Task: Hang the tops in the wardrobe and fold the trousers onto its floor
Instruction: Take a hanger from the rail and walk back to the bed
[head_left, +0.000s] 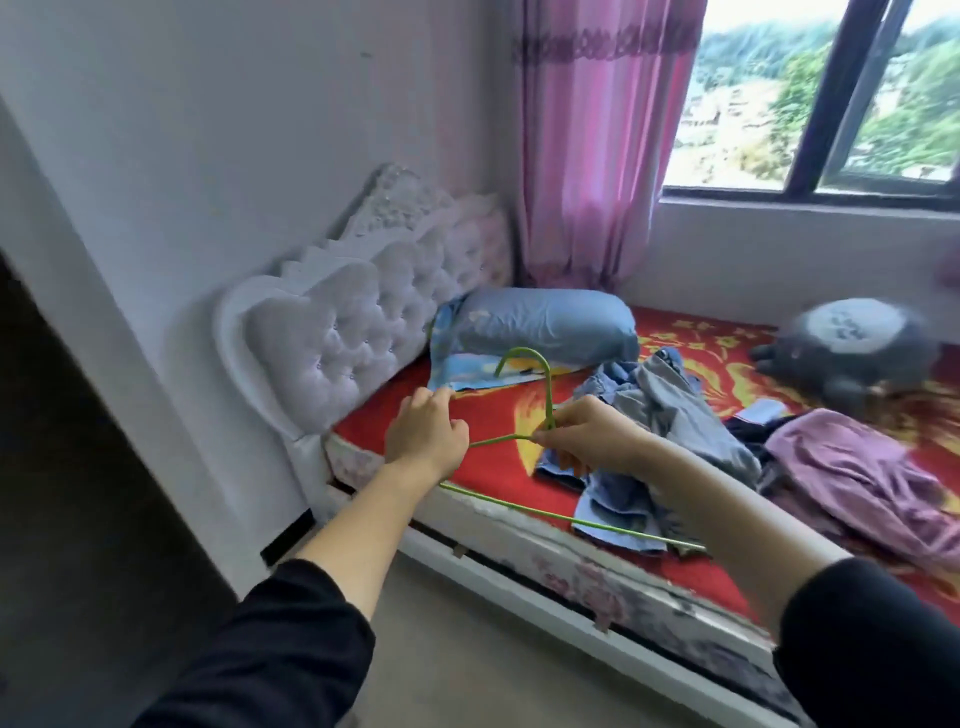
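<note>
Bed (488, 415): fills the centre and right of the frame and carries all the loose clothing on its red cover.
Grey-blue garments (670, 410): a crumpled heap at centre right, one part hanging over the bed edge. They are judged soft and limp, with no shape of their own. Lift by collar or waistband; which pieces are tops or trousers cannot be told from the heap.
Mauve garment (852, 467): lies spread at the right of the frame, beyond the right forearm. It is judged light and pliable, and likely to slide off a thin hanger unless the shoulders are seated.
Hanger (549, 395): thin green wire, held in the air at frame centre over the near bed edge, carrying nothing. It is judged light and springy and liable to flex. Hold at the neck and one shoulder.
Left hand (426, 431): fingers curled round the hanger's left shoulder end.
Right hand (587, 436): pinches the hanger's neck just below the hook.
Relation: the grey-blue heap lies just beyond and beneath the right hand, and neither hand touches it. The mauve garment lies well to the right.
</note>
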